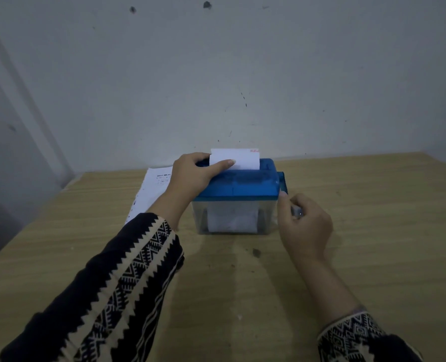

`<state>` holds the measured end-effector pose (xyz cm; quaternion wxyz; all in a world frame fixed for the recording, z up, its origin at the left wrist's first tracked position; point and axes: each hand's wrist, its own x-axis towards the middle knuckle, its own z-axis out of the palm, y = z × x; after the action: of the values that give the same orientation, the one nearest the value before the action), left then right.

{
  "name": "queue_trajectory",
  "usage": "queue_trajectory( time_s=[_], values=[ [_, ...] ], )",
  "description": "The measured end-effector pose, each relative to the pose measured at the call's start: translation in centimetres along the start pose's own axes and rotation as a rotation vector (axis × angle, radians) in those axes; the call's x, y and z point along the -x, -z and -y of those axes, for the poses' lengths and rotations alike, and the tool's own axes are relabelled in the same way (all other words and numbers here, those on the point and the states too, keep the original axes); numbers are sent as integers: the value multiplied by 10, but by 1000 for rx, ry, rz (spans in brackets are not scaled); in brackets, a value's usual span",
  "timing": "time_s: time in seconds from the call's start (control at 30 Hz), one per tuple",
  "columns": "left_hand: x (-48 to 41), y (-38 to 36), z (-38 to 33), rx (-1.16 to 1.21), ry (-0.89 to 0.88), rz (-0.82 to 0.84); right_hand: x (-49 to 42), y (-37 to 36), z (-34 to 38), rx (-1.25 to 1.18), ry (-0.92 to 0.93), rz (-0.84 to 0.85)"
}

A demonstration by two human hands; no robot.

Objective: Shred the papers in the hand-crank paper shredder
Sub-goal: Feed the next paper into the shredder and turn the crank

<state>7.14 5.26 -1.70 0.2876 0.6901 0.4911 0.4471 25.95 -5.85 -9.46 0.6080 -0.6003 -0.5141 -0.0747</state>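
Head view: a clear plastic hand-crank shredder with a blue lid [236,190] stands on the pale wooden surface [373,210]. A white paper sheet [242,159] stands upright in the lid's slot, pinched by the left grip [190,176]. At the shredder's 3 o'clock, the right grip [304,223] curls round the blue crank [282,180]. Printed white papers [151,192] lie at its 9 o'clock.

Paper [238,159] upright in blue-lidded shredder [236,194]
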Motion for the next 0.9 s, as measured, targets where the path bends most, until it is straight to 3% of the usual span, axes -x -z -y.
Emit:
queue_trajectory(
  time_s=[0.2, 0.4, 0.67, 0.77, 0.9],
  values=[
    [-2, 2, 0, -11, 1, 22, -34, 2, 2, -17, 210, -133],
    [-2, 9, 1, -4, -7, 39, -56, -12, 6, -78, 286, -172],
    [-1, 7, 2, 2, -13, 74, -55, -20, 1, -286, 317, -72],
    [-2, 6, 4, -3, -16, 64, -64, -24, 8, -307, 177, -71],
    [-3, 3, 10, -9, -8, 21, -94, -29, 26, -203, -230, 19]
  ],
)
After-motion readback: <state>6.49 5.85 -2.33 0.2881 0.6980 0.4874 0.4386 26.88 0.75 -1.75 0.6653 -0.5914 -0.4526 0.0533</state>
